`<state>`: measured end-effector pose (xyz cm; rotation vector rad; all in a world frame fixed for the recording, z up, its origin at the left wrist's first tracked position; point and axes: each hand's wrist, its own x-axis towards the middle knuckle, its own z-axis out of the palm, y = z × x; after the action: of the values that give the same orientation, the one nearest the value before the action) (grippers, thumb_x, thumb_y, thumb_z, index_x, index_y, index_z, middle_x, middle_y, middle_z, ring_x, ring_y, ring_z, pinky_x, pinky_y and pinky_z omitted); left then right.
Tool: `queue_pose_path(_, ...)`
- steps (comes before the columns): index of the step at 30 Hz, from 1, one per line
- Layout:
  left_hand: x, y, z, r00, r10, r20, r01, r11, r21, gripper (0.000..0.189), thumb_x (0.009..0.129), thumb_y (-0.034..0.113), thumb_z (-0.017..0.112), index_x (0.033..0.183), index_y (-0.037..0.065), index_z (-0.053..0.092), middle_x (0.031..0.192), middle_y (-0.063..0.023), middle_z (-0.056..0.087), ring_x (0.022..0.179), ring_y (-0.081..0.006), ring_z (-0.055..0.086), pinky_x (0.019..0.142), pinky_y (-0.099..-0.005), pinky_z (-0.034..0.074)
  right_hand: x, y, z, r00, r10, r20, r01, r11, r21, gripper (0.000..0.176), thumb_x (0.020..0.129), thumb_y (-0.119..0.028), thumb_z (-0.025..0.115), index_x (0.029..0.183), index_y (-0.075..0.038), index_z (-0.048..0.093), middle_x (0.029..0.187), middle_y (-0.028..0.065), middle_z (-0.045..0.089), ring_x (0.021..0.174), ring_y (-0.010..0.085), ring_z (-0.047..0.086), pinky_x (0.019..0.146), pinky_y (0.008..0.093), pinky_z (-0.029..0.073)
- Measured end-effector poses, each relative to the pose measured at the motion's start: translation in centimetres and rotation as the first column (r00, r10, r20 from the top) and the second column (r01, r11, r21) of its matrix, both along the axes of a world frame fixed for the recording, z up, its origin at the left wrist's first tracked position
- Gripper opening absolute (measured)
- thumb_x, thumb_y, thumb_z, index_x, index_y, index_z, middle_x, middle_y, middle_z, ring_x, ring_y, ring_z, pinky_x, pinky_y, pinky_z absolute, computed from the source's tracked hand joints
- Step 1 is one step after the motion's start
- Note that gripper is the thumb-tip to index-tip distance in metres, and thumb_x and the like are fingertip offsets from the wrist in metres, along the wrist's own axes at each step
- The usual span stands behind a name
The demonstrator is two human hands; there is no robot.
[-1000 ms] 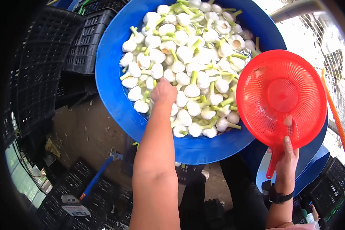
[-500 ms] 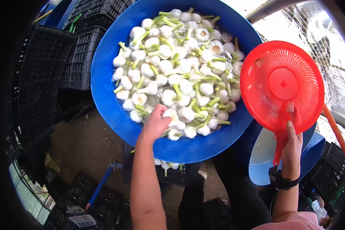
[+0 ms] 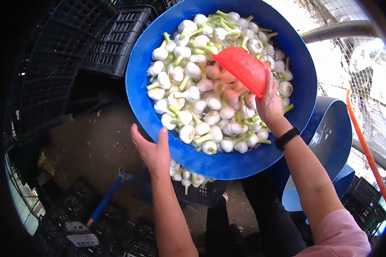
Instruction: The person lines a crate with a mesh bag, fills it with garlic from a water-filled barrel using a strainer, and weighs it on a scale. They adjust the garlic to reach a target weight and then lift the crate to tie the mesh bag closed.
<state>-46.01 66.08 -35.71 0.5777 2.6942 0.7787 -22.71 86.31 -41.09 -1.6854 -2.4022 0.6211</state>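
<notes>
Strainer (image 3: 240, 68), red plastic, gripped by right hand (image 3: 270, 106), centre; left hand (image 3: 154, 152) splayed, empty; if jerked, could spill white garlic bulbs (image 3: 214, 101).

No text, brand or number can be read. A grey device (image 3: 76, 226) at lower left, beside a black crate (image 3: 75, 202), has a pale panel (image 3: 82, 240) with small dark and reddish marks; they are too small and blurred to make out as words or figures, and whether they are lettering cannot be told.
</notes>
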Motion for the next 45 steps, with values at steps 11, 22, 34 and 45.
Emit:
queue_pose_path(11, -1.4, 1.5, -3.9, 0.956, 0.182, 0.229, -0.222, 0.961, 0.164, 0.046, 0.082, 0.003, 0.057, 0.122, -0.008, 0.038, 0.112, -0.0222, 0.055, 0.100, -0.0301, 0.056, 0.089, -0.0372, 0.042, -5.3, 5.5, -14.5, 0.940, -0.340, 0.016, 0.167, 0.419, -0.893, 0.028, 0.075, -0.016, 0.062, 0.098, 0.000, 0.058, 0.073, 0.0124, 0.061, 0.063, 0.0229, 0.061, 0.055, 0.0365, 0.049)
queue_pose_path(22, -1.5, 0.9, -4.6, 0.949, 0.196, 0.247, -0.243, 0.953, 0.180, 0.042, 0.082, -0.001, 0.056, 0.120, -0.006, 0.040, 0.109, -0.0179, 0.056, 0.095, -0.0248, 0.056, 0.087, -0.0349, 0.044, -3.6, 2.7, -13.0, 0.758, -0.641, -0.118, -0.160, -0.007, -0.987, 0.024, 0.077, -0.005, 0.058, 0.100, -0.002, 0.060, 0.088, 0.0107, 0.065, 0.073, 0.0189, 0.064, 0.066, 0.0318, 0.054)
queue_pose_path(34, -1.8, 0.6, -4.4, 0.963, 0.174, 0.207, -0.211, 0.962, 0.175, 0.041, 0.082, -0.003, 0.052, 0.121, -0.004, 0.041, 0.106, -0.0175, 0.058, 0.093, -0.0256, 0.058, 0.085, -0.0350, 0.045, -3.7, 1.3, -4.6, 0.745, -0.644, -0.174, -0.228, -0.001, -0.974, 0.033, 0.082, -0.003, 0.055, 0.114, 0.000, 0.053, 0.102, 0.0115, 0.063, 0.086, 0.0178, 0.063, 0.077, 0.0320, 0.052)
queue_pose_path(45, -2.7, 0.0, -5.3, 0.982, 0.130, 0.138, -0.148, 0.980, 0.130, 0.043, 0.082, 0.015, 0.058, 0.120, 0.001, 0.043, 0.105, -0.0197, 0.058, 0.094, -0.0366, 0.058, 0.081, -0.0429, 0.046, 0.3, -4.6, 6.3, 0.700, -0.625, -0.345, -0.325, 0.152, -0.933, 0.038, 0.089, -0.009, 0.048, 0.125, 0.003, 0.045, 0.113, 0.0125, 0.059, 0.096, 0.0208, 0.062, 0.083, 0.0335, 0.052)
